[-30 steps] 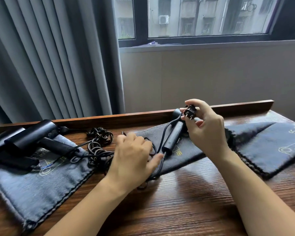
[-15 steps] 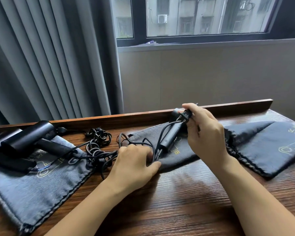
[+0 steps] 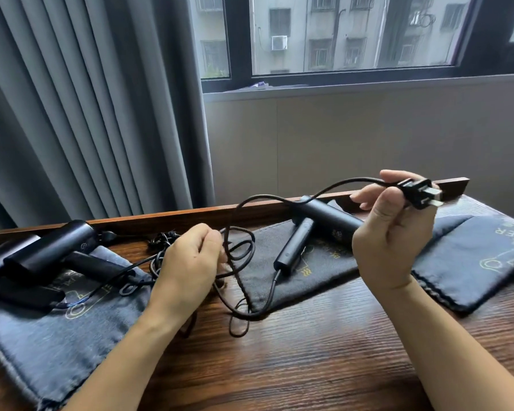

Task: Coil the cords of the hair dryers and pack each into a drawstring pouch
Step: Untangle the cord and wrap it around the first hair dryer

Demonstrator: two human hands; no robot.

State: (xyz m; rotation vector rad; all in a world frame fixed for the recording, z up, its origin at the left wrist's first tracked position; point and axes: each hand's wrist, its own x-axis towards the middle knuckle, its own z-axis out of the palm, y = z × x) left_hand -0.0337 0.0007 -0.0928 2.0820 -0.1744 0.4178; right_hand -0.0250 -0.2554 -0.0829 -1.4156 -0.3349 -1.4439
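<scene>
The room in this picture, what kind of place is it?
Probably a bedroom or hotel room in a city: a wooden table stands by a curtain and a window facing apartment blocks.

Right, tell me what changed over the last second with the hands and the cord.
The right hand rose off the middle hair dryer and swung right, carrying the plug and drawing the cord up into an arc. The left hand, which had been pressing on the cord on the table, now pinches its loops. The left hair dryers and the pouches stayed put.
</scene>
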